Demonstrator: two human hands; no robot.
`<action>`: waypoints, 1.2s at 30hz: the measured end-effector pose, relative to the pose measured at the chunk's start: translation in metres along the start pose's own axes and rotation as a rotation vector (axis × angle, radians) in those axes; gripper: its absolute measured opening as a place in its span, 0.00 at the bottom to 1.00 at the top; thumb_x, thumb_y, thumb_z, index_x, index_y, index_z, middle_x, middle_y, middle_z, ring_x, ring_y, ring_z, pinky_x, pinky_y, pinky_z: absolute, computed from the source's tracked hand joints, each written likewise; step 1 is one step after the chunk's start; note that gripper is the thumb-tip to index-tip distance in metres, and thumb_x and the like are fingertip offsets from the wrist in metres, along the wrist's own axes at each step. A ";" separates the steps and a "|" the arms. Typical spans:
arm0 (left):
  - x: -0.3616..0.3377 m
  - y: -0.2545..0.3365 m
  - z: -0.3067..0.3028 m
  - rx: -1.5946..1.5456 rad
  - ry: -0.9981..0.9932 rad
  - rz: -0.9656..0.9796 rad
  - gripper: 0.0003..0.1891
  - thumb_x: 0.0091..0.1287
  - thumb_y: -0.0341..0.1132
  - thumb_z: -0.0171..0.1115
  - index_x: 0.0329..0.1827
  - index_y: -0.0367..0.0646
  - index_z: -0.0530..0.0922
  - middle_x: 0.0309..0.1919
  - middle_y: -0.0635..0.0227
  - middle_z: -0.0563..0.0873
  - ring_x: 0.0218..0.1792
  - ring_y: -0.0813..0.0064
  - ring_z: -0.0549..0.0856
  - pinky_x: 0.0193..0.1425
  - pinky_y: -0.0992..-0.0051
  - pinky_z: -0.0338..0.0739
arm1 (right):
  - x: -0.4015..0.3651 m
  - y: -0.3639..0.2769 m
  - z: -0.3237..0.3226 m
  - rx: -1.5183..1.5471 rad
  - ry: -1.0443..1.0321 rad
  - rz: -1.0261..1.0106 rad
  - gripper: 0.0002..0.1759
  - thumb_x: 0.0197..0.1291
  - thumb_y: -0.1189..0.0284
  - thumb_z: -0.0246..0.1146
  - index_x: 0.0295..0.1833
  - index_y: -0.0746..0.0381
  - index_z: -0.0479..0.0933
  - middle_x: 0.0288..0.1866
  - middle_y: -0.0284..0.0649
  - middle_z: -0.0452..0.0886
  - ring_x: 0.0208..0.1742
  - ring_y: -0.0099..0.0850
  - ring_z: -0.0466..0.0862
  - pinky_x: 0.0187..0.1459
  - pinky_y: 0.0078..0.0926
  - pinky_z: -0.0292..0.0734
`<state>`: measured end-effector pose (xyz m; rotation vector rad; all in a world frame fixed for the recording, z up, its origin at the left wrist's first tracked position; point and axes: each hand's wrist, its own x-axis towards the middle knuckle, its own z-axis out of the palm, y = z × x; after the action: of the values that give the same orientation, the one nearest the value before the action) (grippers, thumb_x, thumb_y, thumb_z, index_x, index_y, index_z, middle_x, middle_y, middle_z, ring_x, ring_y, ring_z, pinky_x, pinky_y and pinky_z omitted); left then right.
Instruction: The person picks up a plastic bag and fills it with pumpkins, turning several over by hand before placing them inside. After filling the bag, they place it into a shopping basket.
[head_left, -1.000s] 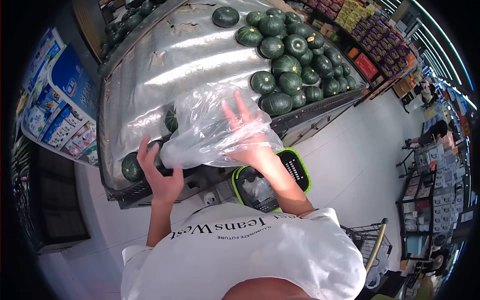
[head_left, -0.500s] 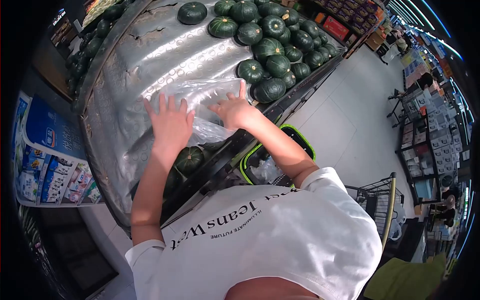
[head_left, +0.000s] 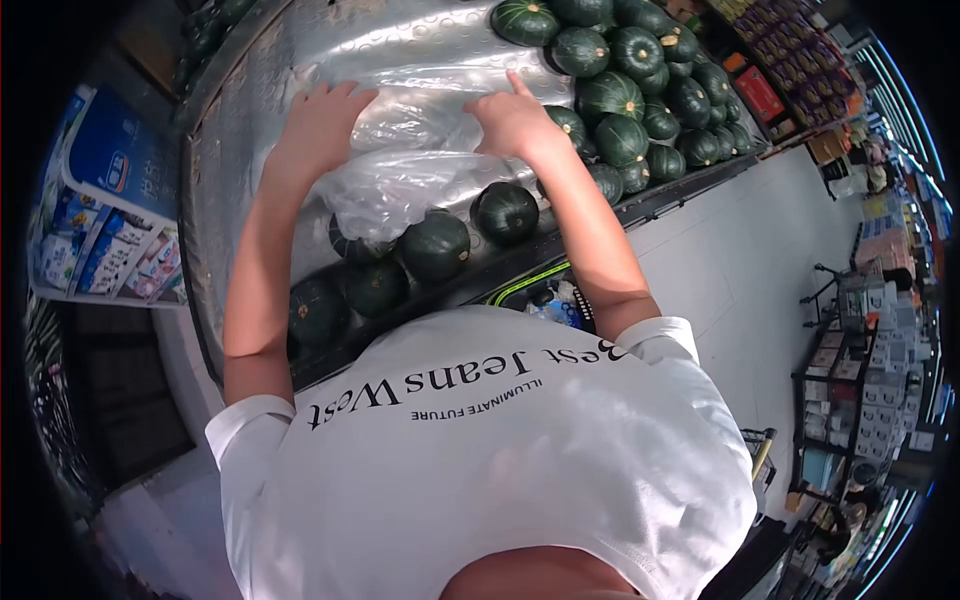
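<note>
A crumpled clear plastic bag (head_left: pixel 385 195) lies across the silver dimpled display mat (head_left: pixel 420 35), its film spreading between my two hands. My left hand (head_left: pixel 325 125) rests at its left side, fingers apart and slightly bent, the thumb side toward the film. At the other side is my right hand (head_left: pixel 512 122), index finger stretched forward and thumb pointing inward; its remaining fingers are partly hidden. Both hands seem to touch the film. Below the bag, dark green pumpkins line the front edge, including one pumpkin (head_left: pixel 434 245) partly under the film and another pumpkin (head_left: pixel 505 213) beside it.
Several more pumpkins (head_left: pixel 610 97) are piled right of my right hand. A black raised rim (head_left: pixel 470 265) borders the display. Against it stands a green-rimmed basket (head_left: pixel 525 285) with goods inside. A blue packaged-goods stand (head_left: pixel 115 165) is at left; stocked shelves (head_left: pixel 850 390) stand across the aisle.
My hands have moved farther apart and forward over the mat, and the bag is spread between them. The view has shifted, showing more pumpkins along the front edge.
</note>
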<state>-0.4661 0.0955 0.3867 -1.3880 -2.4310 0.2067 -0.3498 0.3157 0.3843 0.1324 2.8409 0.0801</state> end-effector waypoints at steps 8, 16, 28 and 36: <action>0.004 0.013 -0.014 -0.865 -0.337 -0.140 0.19 0.59 0.43 0.64 0.50 0.43 0.78 0.44 0.65 0.83 0.52 0.64 0.78 0.61 0.66 0.67 | 0.060 -0.027 0.005 0.105 1.026 -0.035 0.32 0.54 0.65 0.66 0.65 0.58 0.68 0.63 0.46 0.72 0.63 0.40 0.73 0.66 0.51 0.61; -0.029 -0.030 0.048 -0.744 0.104 0.114 0.18 0.59 0.38 0.64 0.50 0.40 0.77 0.48 0.63 0.82 0.52 0.59 0.80 0.56 0.68 0.73 | 0.001 -0.087 0.011 0.843 0.630 -0.397 0.19 0.50 0.65 0.70 0.44 0.67 0.80 0.40 0.44 0.83 0.40 0.37 0.81 0.38 0.33 0.76; -0.118 0.045 0.057 -1.021 0.190 -0.592 0.20 0.67 0.41 0.58 0.55 0.36 0.74 0.44 0.55 0.80 0.40 0.65 0.79 0.46 0.72 0.73 | 0.007 -0.147 0.091 0.650 0.267 -0.408 0.53 0.34 0.66 0.78 0.69 0.55 0.58 0.67 0.51 0.59 0.64 0.54 0.67 0.60 0.44 0.70; -0.139 0.028 0.051 -1.828 0.123 -0.676 0.25 0.71 0.45 0.53 0.64 0.39 0.66 0.54 0.62 0.76 0.57 0.73 0.75 0.62 0.72 0.68 | 0.001 -0.152 0.062 1.391 0.117 -0.357 0.42 0.45 0.65 0.73 0.65 0.64 0.63 0.61 0.51 0.70 0.63 0.44 0.72 0.58 0.37 0.71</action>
<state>-0.3963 -0.0078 0.3016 -0.5918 -2.4462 -2.5524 -0.3452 0.1676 0.3139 -0.1047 2.3852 -1.9373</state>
